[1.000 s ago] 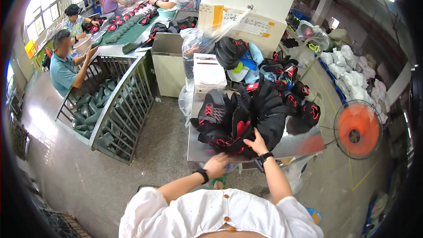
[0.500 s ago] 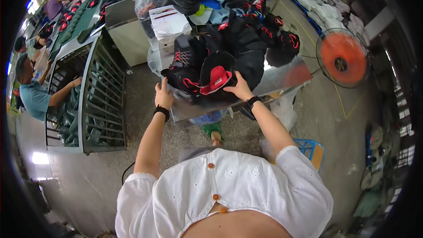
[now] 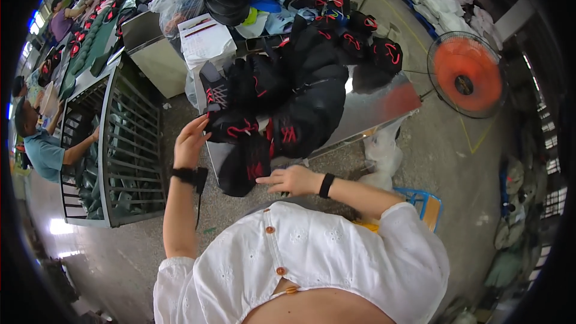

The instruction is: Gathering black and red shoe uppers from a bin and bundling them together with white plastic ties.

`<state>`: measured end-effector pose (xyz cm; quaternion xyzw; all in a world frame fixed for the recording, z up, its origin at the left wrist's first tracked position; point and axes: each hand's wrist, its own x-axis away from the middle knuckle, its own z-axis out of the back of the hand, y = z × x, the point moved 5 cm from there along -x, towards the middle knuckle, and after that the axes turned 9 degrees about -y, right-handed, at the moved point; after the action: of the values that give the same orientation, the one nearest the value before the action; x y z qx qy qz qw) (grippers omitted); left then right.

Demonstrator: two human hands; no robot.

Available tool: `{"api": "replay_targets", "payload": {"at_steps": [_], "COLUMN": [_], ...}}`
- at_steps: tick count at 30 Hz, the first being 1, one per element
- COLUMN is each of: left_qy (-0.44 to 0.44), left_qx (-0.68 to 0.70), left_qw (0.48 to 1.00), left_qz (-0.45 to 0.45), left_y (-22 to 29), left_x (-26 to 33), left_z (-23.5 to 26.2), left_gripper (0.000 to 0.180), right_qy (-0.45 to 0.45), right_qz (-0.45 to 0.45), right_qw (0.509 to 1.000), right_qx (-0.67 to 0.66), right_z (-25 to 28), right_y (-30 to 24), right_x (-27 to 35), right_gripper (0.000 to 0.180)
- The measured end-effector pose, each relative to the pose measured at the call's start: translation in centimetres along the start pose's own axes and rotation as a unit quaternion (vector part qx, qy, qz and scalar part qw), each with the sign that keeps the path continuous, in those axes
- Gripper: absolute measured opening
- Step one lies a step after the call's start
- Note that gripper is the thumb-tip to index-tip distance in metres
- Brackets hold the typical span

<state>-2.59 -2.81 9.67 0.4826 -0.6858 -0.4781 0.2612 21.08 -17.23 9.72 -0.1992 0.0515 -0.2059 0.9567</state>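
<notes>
— What's changed since half a second back?
— The hands have drawn toward the near edge. The right hand [image 3: 295,179] was up on the heap; now it lies low, at a black piece hanging off the edge.
— Biggest thing there?
— The steel tabletop [image 3: 375,99], with a heap of black and red shoe uppers [image 3: 300,90] on it. A green cage rack [image 3: 129,144] stands to its left, an orange fan [image 3: 467,74] well off to the right.
— And that hanging piece?
— An upper [image 3: 245,171], black with red marks, drooping over the near edge, between the two hands.
— Do they grip it?
— The right hand's fingers [image 3: 268,180] are stretched out flat, their tips touching its lower part, not clenched. The left hand [image 3: 191,141] is raised, fingers open, tips at another upper [image 3: 235,127] by the heap's left edge. Whether it pinches that one, I cannot tell.
</notes>
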Motion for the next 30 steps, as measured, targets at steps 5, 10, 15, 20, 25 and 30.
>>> {"api": "replay_targets", "payload": {"at_steps": [5,10,15,20,25,30], "left_qy": [-0.037,-0.013,-0.036,0.003,-0.082,0.002], "left_qx": [-0.310,-0.497,-0.654,-0.705,-0.745,-0.737], "left_qw": [0.936,0.843,0.755,0.708,0.662,0.676], "left_qz": [0.163,0.207,-0.018,-0.039,-0.017,0.017], "left_y": [-0.6,-5.9,-1.1,1.2,-2.6,-2.5], "left_x": [5.2,6.3,-1.4,-4.0,1.0,0.7], "left_z": [-1.5,-8.2,-13.2,-11.7,-11.3,-11.6], "left_gripper": [0.054,0.067,0.052,0.040,0.035,0.032], "right_qy": [0.302,0.230,0.166,0.107,0.160,0.072], "right_qz": [-0.194,-0.441,-0.476,-0.504,-0.534,-0.368], "right_qw": [0.924,0.867,0.864,0.856,0.830,0.922], "right_qx": [-0.131,-0.031,0.010,-0.038,-0.007,-0.099], "right_z": [3.9,9.0,8.1,8.2,11.9,11.2], "right_y": [5.2,11.6,14.7,16.0,18.0,19.8], "right_x": [2.3,6.0,8.5,13.8,21.6,21.0], "right_gripper": [0.034,0.061,0.071,0.057,0.052,0.049]}}
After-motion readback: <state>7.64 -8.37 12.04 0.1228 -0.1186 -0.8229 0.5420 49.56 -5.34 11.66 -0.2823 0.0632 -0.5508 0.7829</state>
